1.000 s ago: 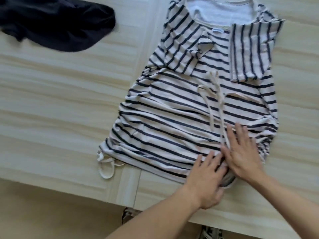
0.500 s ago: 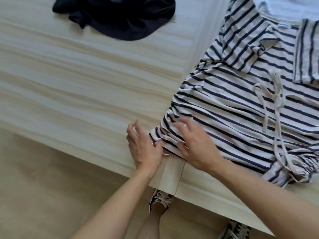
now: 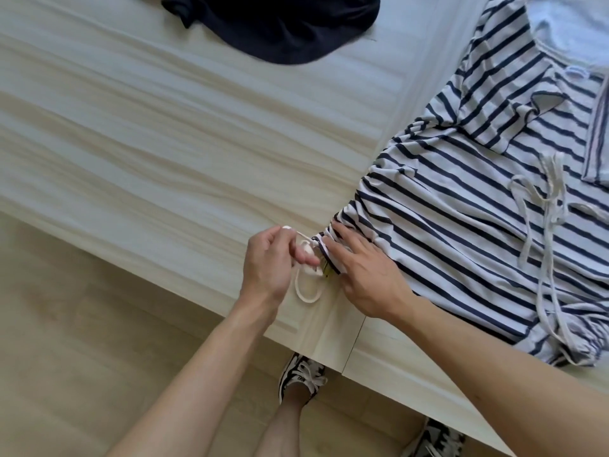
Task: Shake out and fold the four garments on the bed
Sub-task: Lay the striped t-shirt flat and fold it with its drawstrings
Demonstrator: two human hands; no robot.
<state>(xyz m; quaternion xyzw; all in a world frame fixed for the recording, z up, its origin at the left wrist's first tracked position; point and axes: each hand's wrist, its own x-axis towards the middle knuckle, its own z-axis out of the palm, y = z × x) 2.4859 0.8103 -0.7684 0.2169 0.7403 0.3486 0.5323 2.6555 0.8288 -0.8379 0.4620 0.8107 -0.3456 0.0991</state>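
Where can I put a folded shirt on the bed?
The wide bare bed between the dark garment and the near edge, left of the striped shirt. Crowded at its corner: left hand pinches the white cord, right hand presses the shirt.

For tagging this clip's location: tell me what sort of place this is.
Likely a room at home, perhaps a bedroom, though no mattress shows. A striped garment and a dark garment lie on a broad pale wood-grain platform, with pale wood-look flooring beside it.
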